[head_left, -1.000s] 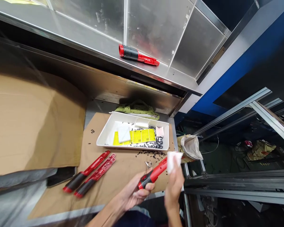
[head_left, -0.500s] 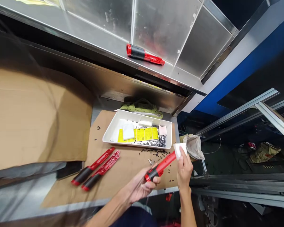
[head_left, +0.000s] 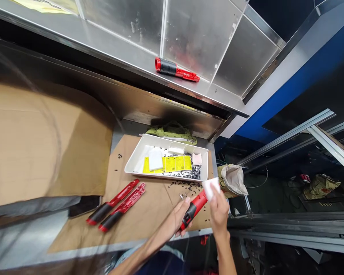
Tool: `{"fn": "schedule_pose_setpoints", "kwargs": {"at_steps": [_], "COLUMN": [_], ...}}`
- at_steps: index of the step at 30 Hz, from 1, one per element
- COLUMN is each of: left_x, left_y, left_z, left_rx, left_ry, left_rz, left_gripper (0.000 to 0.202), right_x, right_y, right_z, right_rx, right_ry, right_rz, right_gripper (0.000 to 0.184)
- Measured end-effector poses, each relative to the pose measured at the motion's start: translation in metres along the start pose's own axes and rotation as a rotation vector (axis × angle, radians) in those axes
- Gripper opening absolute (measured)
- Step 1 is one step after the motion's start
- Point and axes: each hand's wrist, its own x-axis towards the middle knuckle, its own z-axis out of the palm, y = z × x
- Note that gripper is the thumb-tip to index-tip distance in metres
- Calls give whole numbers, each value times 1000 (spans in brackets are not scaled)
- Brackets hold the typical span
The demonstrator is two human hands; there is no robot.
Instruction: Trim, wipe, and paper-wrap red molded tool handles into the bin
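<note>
My left hand [head_left: 180,217] grips a red-and-black plastic tool handle [head_left: 194,209] by its black end, with the red end tilted up and to the right. My right hand [head_left: 219,211] pinches a white pad [head_left: 211,189], which touches the handle's red end. Two similar red-and-black handles [head_left: 112,204] lie side by side on the brown cardboard sheet [head_left: 157,214] to the left of my hands. Another handle [head_left: 176,69] rests on the steel ledge above. Small metal clips [head_left: 182,197] lie just beyond my left hand.
A white tray [head_left: 163,142] holds yellow labels, white and pink pads, and many small black parts, with more scattered on the cardboard. A paper bag [head_left: 232,180] sits to its right. Beyond the bench's right edge are metal rails [head_left: 286,225] and a drop to a dark floor.
Both hands have shifted left and closer together. The held handle now stands more steeply, and the white pad has moved along with my right hand, staying at the handle's red end.
</note>
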Motion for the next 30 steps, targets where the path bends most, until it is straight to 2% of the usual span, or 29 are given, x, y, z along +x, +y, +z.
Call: {"fn": "schedule_pose_setpoints", "kwargs": {"at_steps": [2,5,8,10,12,14,15,17,19,21,23,25,30], "left_x": [0,-3,-7,-6,-5,-6,-7,-10,-14,-18,-20,-20,-18], "left_y": [1,4,7,6,4,3,4,8,14,19,22,21,13], "left_z": [1,1,0,-1,-1,-1,0,2,3,4,2,0,-10], "left_rx": [-26,-94,-167,-173,-98,55,144,295,384,424,445,441,312], "left_ry": [-14,9,-15,-23,-3,9,17,53,98,125,130,127,93], "left_rz": [-50,-145,-147,-142,-104,6,72,195,265,292,279,264,250], "left_gripper": [91,84,78,81,91,98,97,83,64,55,54,56,65], "right_x": [-4,-11,-14,-16,-17,-16,-14,-10,-7,-6,-4,-1,11], "right_y": [-2,-7,-6,-5,-3,0,1,4,6,8,11,13,17], "right_z": [1,4,7,7,6,2,0,-5,-8,-9,-9,-8,-3], "right_rx": [-8,23,-57,-68,-27,-29,-61,-99,-71,-36,-52,-62,30], "right_ry": [33,-28,22,44,-8,-44,-22,25,10,-29,-23,11,-25], "right_rz": [23,-35,2,56,39,6,24,64,72,24,13,37,8], "right_gripper": [43,42,43,43,42,41,41,43,43,42,42,43,40]}}
